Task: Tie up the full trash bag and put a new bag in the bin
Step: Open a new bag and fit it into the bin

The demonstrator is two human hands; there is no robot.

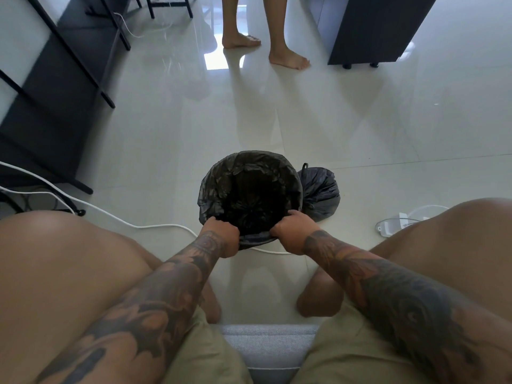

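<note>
Bin upright on floor, lined with new black bag; bag's edge folded over rim, crinkled plastic sunk into dark interior. Tied full trash bag sits just right of bin, touching it, knot up.

Single head-worn wide-angle view, looking forward and steeply down from a seated position. Floor fills the field; the wearer's knees flank the frame at 8 and 4 o'clock. Close range at bottom, room receding toward 12 o'clock.
</note>
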